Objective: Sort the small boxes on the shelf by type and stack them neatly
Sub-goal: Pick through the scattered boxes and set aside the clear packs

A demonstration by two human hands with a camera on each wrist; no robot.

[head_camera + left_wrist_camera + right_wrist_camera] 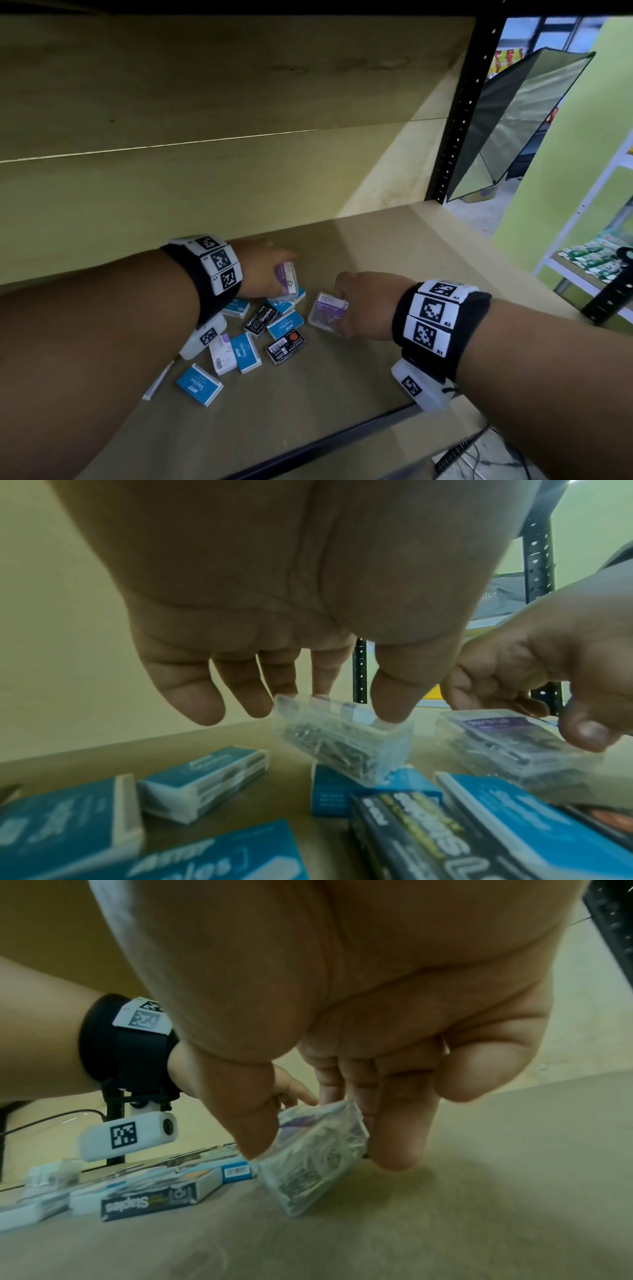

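Note:
Both hands are over a scatter of small boxes on the wooden shelf board (394, 240). My left hand (265, 270) pinches a clear paper-clip box (287, 278) (342, 739) between thumb and fingers, tilted above a blue box. My right hand (363, 301) grips a second clear paper-clip box (328, 312) (315, 1156) with a purple label, its lower corner touching the board. Blue staple boxes (199, 384) (205, 780), black staple boxes (261, 319) (150, 1202) and a white and purple box (222, 353) lie loose between the hands.
The shelf's back panel (205, 188) rises behind the boxes. A black perforated upright (459, 120) stands at the right rear corner, and the black front rail (325, 442) runs along the near edge. Bare board (428, 246) lies to the right of the pile.

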